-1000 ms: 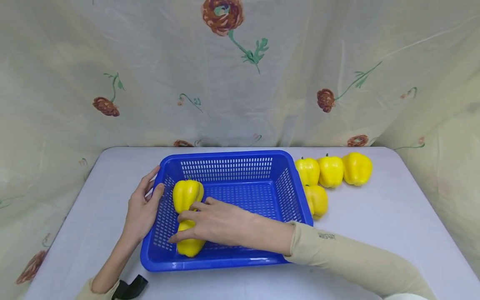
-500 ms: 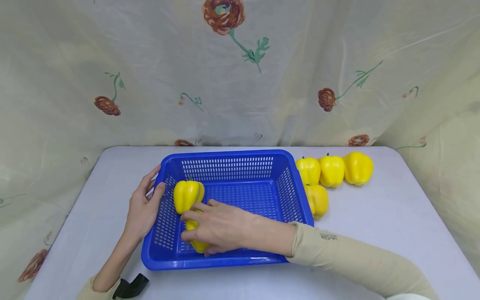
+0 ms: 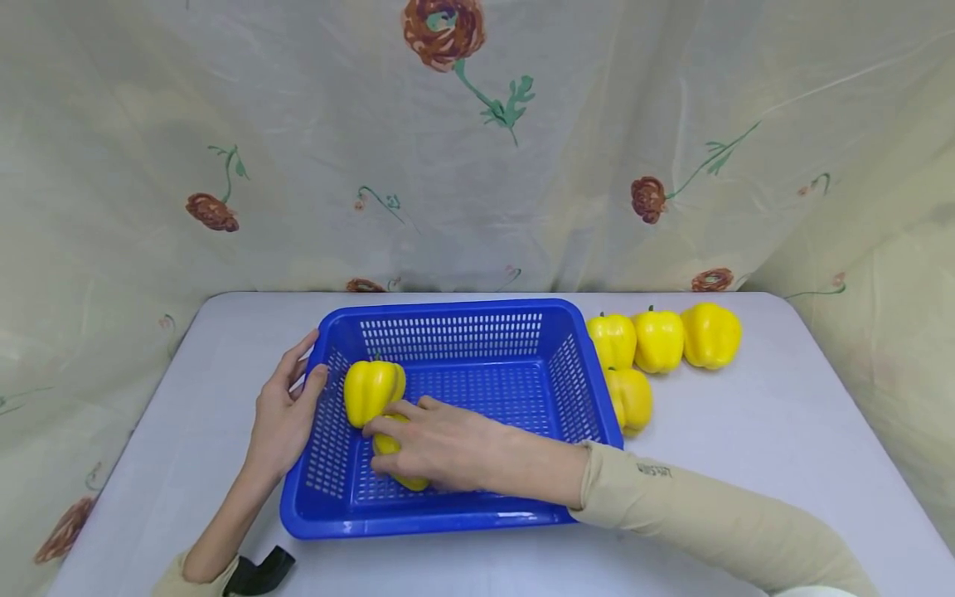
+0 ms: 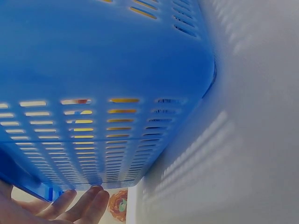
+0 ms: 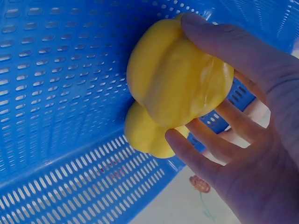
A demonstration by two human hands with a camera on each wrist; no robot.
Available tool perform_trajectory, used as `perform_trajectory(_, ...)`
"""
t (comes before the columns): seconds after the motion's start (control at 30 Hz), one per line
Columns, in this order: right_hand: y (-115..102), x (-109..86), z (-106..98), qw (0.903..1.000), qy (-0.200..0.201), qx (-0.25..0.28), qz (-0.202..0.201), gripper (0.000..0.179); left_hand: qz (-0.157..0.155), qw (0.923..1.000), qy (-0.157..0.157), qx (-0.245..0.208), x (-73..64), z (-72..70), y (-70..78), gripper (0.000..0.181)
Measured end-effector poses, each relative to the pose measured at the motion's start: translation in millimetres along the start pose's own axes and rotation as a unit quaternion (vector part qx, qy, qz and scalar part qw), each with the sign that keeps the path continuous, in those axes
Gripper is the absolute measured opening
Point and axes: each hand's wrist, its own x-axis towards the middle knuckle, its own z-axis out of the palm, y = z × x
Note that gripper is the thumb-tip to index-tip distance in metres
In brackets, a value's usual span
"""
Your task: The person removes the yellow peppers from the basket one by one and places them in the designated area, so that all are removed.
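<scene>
My right hand (image 3: pixel 440 444) grips a yellow bell pepper (image 5: pixel 182 74) inside the blue plastic basket (image 3: pixel 448 524). The right wrist view shows the thumb on one side of it and fingertips on the other. A second bell pepper (image 3: pixel 373 392) stands upright just beyond, close to the basket's left wall, stem up. My left hand (image 3: pixel 285 414) rests against the outside of the basket's left rim, thumb and fingers extended along it. In the left wrist view, its fingertips (image 4: pixel 96 205) show beside the slotted wall.
Several more yellow bell peppers (image 3: pixel 660 342) sit on the white table (image 3: pixel 746 464), just right of the basket. A floral curtain (image 3: pixel 522 207) hangs behind the table and along both sides. A black strap (image 3: pixel 261 572) circles the left wrist.
My right hand has closed round the nearer bell pepper, tilted it and shifted it rightwards, away from the basket's left wall. My left hand has stayed at the rim.
</scene>
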Motion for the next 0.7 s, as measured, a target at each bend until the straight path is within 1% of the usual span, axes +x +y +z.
perform_trajectory(0.27,0.3,1.1,1.8,0.9999,-0.011,-0.001,0.01,0.064,-0.005,1.0,-0.001,0.0,-0.2,-0.1,0.6,0.057)
perform_trajectory(0.43,-0.9,-1.0,0.4,0.9998,-0.005,-0.017,0.012,0.064,-0.003,1.0,-0.003,-0.002,-0.1,0.2,-0.1,0.056)
perform_trajectory(0.57,-1.3,-5.5,-4.0,0.9996,0.004,-0.021,0.016,0.062,-0.002,1.0,-0.003,-0.003,-0.2,0.3,-0.4,0.056)
perform_trajectory(0.7,0.3,-14.7,-13.2,0.9996,0.007,-0.004,0.029,0.06,-0.002,1.0,-0.003,-0.005,0.1,-0.3,-0.1,0.056)
